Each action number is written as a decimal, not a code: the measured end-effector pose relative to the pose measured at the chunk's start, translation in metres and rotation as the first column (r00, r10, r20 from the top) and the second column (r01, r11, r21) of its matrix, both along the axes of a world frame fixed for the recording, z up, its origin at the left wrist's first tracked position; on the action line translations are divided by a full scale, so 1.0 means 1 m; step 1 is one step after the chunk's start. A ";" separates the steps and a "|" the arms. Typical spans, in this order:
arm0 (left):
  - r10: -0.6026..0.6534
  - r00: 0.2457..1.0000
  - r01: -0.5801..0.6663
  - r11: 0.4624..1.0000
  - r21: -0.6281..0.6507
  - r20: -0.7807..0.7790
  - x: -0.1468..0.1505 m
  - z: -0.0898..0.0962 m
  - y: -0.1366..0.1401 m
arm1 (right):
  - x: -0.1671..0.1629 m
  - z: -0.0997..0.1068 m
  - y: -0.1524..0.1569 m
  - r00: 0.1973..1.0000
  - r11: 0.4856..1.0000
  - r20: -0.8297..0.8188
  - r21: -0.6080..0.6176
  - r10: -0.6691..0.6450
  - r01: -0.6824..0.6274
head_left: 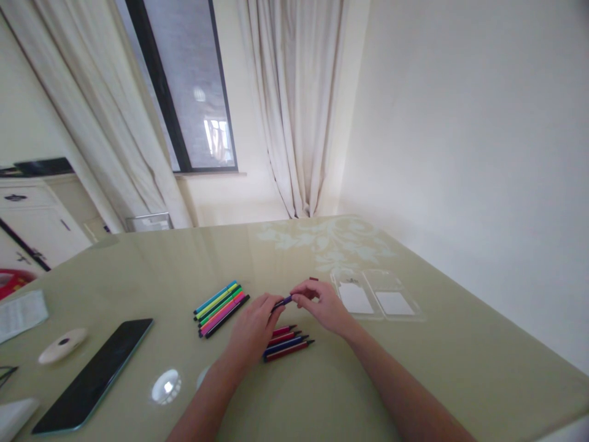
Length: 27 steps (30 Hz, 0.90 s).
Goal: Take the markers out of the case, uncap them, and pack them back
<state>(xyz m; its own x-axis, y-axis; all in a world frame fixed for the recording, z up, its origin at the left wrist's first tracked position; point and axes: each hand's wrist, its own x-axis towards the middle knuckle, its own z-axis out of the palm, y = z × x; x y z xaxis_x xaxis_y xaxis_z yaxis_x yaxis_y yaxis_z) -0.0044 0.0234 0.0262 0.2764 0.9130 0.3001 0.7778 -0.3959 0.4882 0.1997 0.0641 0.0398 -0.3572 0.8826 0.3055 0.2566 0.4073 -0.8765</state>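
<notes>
Above the table's middle, my left hand [255, 322] is closed around a dark blue felt-tip pen [284, 301]. My right hand [322, 301] pinches the pen's other end between thumb and fingertips. Whether the cap is on the pen I cannot make out. Under and beside my left hand lie several dark red and blue pens [289, 350] in a row, their narrow dark ends pointing right; my hand partly hides them. A small dark red piece [313, 279] shows just beyond my right hand. To the left, a row of bright coloured felt-tip pens [221, 309] lies side by side.
A clear plastic case [389, 301] with white inserts lies opened flat, right of my right hand. At left are a black-screened tablet [94, 374], a whitish oval object [63, 345], a shiny round clear object [166, 387] and a paper [22, 315]. A wall [460, 153] borders the table's right side.
</notes>
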 end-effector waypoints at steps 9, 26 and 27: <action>0.006 0.992 -0.008 1.000 -0.019 -0.125 0.003 0.012 -0.006 | 0.001 0.002 0.000 0.998 0.999 0.022 -0.014 0.051 -0.051; 0.138 0.985 -0.152 0.978 -0.143 -0.106 0.000 0.003 0.000 | 0.013 -0.001 0.010 0.998 0.998 0.015 -0.007 -0.064 0.064; 0.142 0.986 -0.154 0.976 -0.155 -0.086 -0.002 0.001 0.002 | 0.016 -0.001 0.013 0.993 0.993 0.013 0.002 -0.115 0.115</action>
<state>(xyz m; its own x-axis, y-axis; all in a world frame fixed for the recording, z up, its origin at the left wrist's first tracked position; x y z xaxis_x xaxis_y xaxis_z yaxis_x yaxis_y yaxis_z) -0.0062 0.0250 0.0272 0.1502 0.9801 0.1301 0.8582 -0.1945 0.4750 0.2162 0.0769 0.0384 -0.2575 0.9175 0.3031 0.3128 0.3759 -0.8723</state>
